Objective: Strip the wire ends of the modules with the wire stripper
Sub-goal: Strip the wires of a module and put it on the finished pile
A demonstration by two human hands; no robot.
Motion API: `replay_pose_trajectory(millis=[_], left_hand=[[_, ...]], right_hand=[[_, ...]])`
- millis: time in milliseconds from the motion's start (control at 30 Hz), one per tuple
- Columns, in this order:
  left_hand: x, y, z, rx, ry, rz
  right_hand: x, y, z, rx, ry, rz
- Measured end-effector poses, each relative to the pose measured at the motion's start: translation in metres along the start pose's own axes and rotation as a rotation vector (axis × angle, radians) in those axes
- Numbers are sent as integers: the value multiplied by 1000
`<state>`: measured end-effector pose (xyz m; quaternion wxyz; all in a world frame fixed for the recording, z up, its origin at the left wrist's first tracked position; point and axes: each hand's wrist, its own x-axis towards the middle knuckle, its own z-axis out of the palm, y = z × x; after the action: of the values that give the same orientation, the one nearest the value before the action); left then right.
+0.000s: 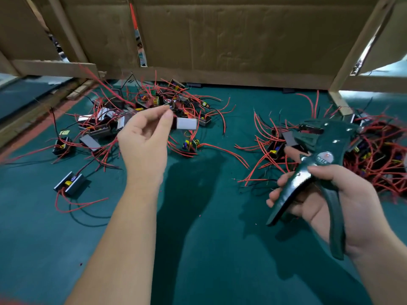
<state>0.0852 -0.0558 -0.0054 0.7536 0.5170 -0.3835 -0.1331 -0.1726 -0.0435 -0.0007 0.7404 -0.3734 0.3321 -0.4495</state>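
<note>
My left hand point(144, 139) reaches over the left heap of modules point(141, 111), small black boxes with red and black wires. Its thumb and forefinger pinch the left end of a white-faced module point(187, 123) just above the heap. A blurred red wire point(103, 84) streaks up to the left behind the fingers. My right hand point(343, 201) grips the handles of the dark green wire stripper point(323, 155). The handles are spread, and the jaws point(308, 128) point up and left over the right heap of modules point(374, 155).
The green mat point(209, 227) covers the table. Two single modules point(70, 183) point(62, 146) lie at the left. Cardboard walls point(220, 40) and wooden posts point(343, 84) close off the back. A wooden strip point(33, 111) runs along the left edge.
</note>
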Motion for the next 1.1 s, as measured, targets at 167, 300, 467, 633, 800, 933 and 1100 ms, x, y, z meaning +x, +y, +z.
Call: replay_pose_trajectory(millis=[167, 300, 467, 633, 800, 933, 1100], left_hand=[[-5, 8, 6, -323, -81, -129], [-5, 10, 5, -464, 40, -232], [2, 10, -4, -558, 183, -330], [0, 9, 0, -686, 25, -383], [-10, 9, 5, -389, -176, -243], [-14, 10, 11, -223, -354, -348], [-18, 7, 15, -164, -420, -444]], right_hand=[[0, 5, 3, 53, -119, 68], [0, 10, 5, 48, -194, 102], [0, 12, 6, 36, -223, 122], [1, 13, 5, 66, -248, 145], [1, 14, 7, 76, -167, 112], [3, 9, 8, 65, -45, 181], [5, 13, 11, 114, -1, 209]])
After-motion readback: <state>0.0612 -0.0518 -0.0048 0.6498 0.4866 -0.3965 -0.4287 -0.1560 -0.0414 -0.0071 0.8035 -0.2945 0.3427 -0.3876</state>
